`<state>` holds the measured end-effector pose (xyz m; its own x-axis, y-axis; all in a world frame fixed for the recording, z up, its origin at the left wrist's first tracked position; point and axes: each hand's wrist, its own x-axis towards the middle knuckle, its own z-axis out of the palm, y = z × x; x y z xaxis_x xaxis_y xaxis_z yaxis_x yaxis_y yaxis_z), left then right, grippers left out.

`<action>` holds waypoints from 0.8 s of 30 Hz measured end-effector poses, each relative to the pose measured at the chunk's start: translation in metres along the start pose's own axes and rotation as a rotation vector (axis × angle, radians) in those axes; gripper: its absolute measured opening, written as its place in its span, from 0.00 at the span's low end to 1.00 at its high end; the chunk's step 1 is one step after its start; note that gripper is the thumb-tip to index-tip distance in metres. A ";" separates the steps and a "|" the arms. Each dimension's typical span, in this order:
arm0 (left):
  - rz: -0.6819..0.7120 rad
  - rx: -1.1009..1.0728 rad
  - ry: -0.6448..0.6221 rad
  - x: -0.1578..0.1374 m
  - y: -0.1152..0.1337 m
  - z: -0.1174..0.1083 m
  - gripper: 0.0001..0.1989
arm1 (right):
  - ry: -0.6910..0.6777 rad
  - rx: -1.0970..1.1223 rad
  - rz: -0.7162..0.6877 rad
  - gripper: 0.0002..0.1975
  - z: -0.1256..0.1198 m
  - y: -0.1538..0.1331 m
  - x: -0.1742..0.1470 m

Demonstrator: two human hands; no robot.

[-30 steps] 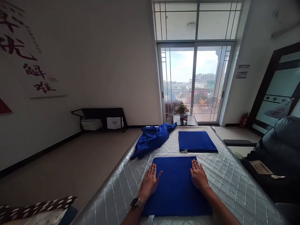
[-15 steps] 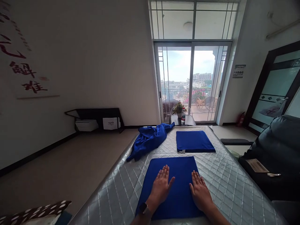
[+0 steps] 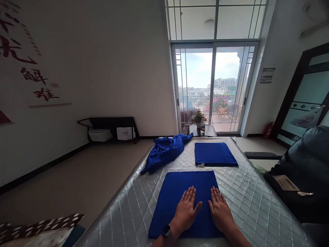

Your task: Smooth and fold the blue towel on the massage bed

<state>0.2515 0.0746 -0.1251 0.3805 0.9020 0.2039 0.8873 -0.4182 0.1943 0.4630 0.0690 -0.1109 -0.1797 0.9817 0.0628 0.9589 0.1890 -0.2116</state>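
A blue folded cloth (image 3: 177,192) lies flat on the silver quilted mattress (image 3: 246,202), close in front of me. My left hand (image 3: 187,207), with a dark watch at the wrist, rests palm down on the middle of this cloth, fingers stretched out. Near the cloth's right edge my right hand (image 3: 219,207) also lies flat, its fingers straight. Neither hand grips anything. Farther back is a second folded blue cloth (image 3: 215,154) with a small white tag at its front edge. To its left a crumpled blue cloth (image 3: 167,152) lies in a heap.
Beyond the mattress, a small dark table (image 3: 209,131) carries a potted plant (image 3: 197,118) and a bottle (image 3: 203,126). A black armchair (image 3: 305,157) stands at the right. On the left floor is a black rack (image 3: 111,123); a patterned cushion (image 3: 38,226) shows lower left.
My left hand has slid right and slightly toward me across the cloth, closer to my right hand. The right hand stays nearly in place. The camera view has shifted slightly.
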 end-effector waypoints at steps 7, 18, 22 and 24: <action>-0.287 0.116 0.044 -0.059 -0.089 -0.016 0.38 | 0.001 0.006 0.009 0.32 0.002 0.000 0.000; -0.300 0.122 0.101 -0.070 -0.096 -0.015 0.38 | -0.006 -0.051 -0.017 0.32 -0.015 -0.007 -0.014; -0.288 0.129 0.140 -0.072 -0.101 -0.014 0.38 | 0.016 -0.044 -0.047 0.31 -0.001 0.001 -0.039; -0.291 0.132 0.149 -0.071 -0.099 -0.016 0.38 | 0.013 -0.028 -0.043 0.31 0.013 0.010 -0.052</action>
<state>0.1322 0.0499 -0.1440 0.0728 0.9520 0.2974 0.9827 -0.1194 0.1416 0.4789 0.0200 -0.1294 -0.2180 0.9723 0.0842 0.9562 0.2300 -0.1809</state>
